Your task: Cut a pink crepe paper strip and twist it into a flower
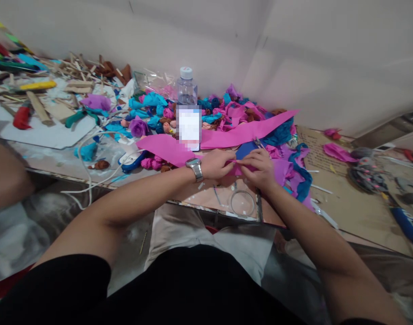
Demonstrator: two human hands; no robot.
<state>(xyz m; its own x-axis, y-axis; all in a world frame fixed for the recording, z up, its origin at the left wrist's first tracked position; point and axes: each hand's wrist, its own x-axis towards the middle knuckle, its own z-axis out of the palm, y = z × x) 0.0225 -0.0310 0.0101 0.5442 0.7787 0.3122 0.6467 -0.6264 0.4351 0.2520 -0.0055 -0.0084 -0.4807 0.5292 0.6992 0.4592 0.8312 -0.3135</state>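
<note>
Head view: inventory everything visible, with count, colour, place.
Phone: 1, pixelated white, centre
Bottle: 1, clear, behind phone
Crumpled paper: many, mixed colours, around bottle
Pink strips: count unclear, pink, beside phone
Wood pieces: many, tan, left
Red-handled tool, yellow-handled tool: one each, left
Cable: count unclear, white, left
Ring: 1, pale, front centre
Cardboard: 1, brown, right
Other clutter: uncounted, mixed, right
Another person's limb: 1, bare, left edge
Pink piece: 1, pink, front centre
Watch: 1, silver, left wrist
Left hand, right hand: one each, bare, pinching pink piece
</note>
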